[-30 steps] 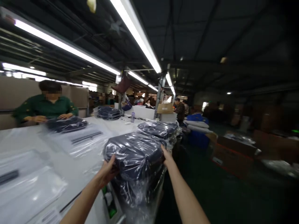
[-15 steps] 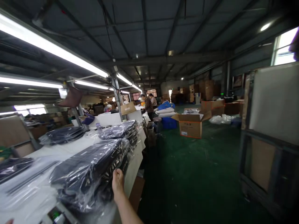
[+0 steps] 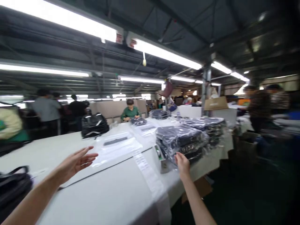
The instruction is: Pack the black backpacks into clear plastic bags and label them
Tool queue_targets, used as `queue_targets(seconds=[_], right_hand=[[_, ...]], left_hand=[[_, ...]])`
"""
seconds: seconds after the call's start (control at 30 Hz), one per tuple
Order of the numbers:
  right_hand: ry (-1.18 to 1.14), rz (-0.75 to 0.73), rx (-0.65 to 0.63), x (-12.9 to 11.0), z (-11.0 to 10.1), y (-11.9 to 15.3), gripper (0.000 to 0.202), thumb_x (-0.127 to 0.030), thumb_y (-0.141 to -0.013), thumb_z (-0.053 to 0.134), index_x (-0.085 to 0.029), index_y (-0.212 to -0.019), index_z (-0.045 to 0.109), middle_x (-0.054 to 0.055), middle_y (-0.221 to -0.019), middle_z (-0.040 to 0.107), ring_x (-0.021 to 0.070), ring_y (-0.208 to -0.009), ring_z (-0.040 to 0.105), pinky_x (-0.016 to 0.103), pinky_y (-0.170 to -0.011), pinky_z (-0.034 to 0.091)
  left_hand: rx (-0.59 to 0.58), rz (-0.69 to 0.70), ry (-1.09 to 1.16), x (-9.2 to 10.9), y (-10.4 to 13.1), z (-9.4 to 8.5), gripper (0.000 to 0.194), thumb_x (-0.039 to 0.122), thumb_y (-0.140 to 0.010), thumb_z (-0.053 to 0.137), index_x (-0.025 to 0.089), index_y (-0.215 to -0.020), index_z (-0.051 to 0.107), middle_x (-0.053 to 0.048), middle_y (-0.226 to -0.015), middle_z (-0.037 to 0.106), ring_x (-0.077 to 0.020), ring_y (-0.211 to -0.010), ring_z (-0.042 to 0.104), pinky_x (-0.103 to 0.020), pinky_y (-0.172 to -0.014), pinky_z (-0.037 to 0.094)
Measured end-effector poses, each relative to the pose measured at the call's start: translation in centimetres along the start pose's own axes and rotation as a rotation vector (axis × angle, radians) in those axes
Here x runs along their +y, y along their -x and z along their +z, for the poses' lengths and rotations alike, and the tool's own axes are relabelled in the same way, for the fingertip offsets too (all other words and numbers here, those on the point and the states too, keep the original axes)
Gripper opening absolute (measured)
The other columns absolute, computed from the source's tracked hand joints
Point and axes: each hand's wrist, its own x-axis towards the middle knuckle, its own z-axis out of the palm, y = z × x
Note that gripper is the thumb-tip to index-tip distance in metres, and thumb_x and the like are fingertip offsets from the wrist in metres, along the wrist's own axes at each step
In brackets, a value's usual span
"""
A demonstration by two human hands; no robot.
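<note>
My left hand (image 3: 78, 161) is held over the white table (image 3: 112, 193), its fingers spread and nothing in them. Below and beyond it lies a flat clear plastic bag (image 3: 122, 150) with a dark strip on it. My right hand (image 3: 182, 162) has curled fingers at the near side of a stack of dark folded goods in clear plastic (image 3: 180, 134). Whether its fingertips pinch the wrapping is too blurred to tell. Just left of that hand stands a small box with green contents (image 3: 159, 154). A strip of white labels (image 3: 147, 172) runs toward the front edge.
A second wrapped stack (image 3: 206, 123) lies behind the first. A black bag (image 3: 95, 125) stands at the far left edge, a dark bag (image 3: 16, 187) at near left. Across the table a person in green (image 3: 130, 112) handles dark goods. Other people stand at left and right.
The view has swung left, bringing the table and my left hand fully into sight. My right hand is still beside the wrapped stack, with its fingers curled.
</note>
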Motion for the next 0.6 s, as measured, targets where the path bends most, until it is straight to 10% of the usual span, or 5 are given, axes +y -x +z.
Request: queue_targets(seconds=[0.2,0.4,0.6], right_hand=[[0.022,-0.025,-0.269,1.1,9.5,1.3,0.046,-0.041,-0.055,0.064,-0.015,-0.093,0.066,0.008,-0.082,0.070,0.0234,-0.079,0.063,0.031,-0.069,0.049],[0.182,0.071,-0.641,7.4,22.2,5.0,0.051,-0.043,-0.053,0.066,-0.018,-0.097,0.064,0.009,-0.081,0.070,0.0257,-0.082,0.065,0.034,-0.069,0.050],[0.234,0.250,-0.997,10.7,33.7,16.6,0.055,-0.047,-0.053,0.071,-0.017,-0.098,0.062,0.010,-0.079,0.070,0.0260,-0.077,0.066,0.034,-0.062,0.050]], left_hand=[[0.601,0.074,0.171,-2.9,9.9,-17.3,0.023,0.020,-0.091,0.044,0.022,-0.108,0.059,-0.004,-0.086,0.072,-0.0167,-0.074,0.066,-0.025,-0.066,0.053],[1.109,0.173,0.095,-7.1,17.9,-27.3,0.016,0.021,-0.082,0.058,0.018,-0.098,0.058,-0.005,-0.081,0.068,-0.0123,-0.064,0.062,-0.019,-0.056,0.050],[1.556,0.222,-0.096,-5.9,19.3,-38.3,0.027,0.026,-0.078,0.058,0.015,-0.102,0.054,0.000,-0.076,0.055,-0.0116,-0.064,0.055,-0.017,-0.052,0.045]])
